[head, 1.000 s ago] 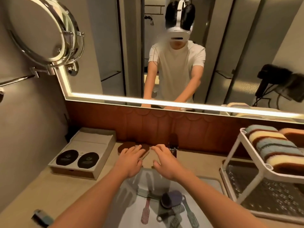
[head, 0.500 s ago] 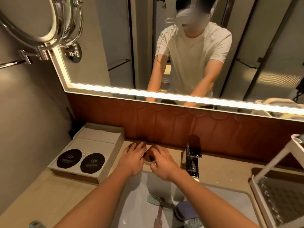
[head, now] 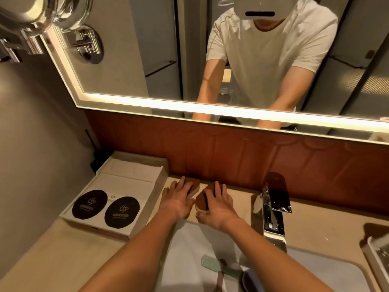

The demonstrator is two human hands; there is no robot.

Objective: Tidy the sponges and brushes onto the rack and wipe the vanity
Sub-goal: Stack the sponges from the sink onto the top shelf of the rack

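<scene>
Two sponges sit on the counter behind the basin, against the brown backsplash [head: 242,157]. The left sponge [head: 192,186] has a brown top and a pale side; my left hand [head: 179,199] lies flat on it, fingers spread and extended, not curled around it. The right sponge [head: 202,202] is rounded, brown on top with a pale lower edge; my right hand [head: 219,204] covers its right half, fingers apart across the top and thumb against the near edge. Whether that hand actually clamps it, I cannot tell. The two sponges lie just beside each other; contact between them cannot be confirmed.

The counter [head: 69,249] is beige. The basin [head: 189,260] is white and lies directly below my forearms. A green brush [head: 212,263] rests in the basin, next to a dark rounded item [head: 250,280] at the bottom edge, cut off by the frame.

The tap [head: 273,209] is chrome and stands right of my right hand, apart from it. A white tray [head: 134,180] sits left of my left hand, near the wall, holding two black round discs [head: 106,207] side by side. A corner of the rack [head: 376,251] shows at the far right edge. The mirror [head: 147,49] above reflects my torso and arms.
</scene>
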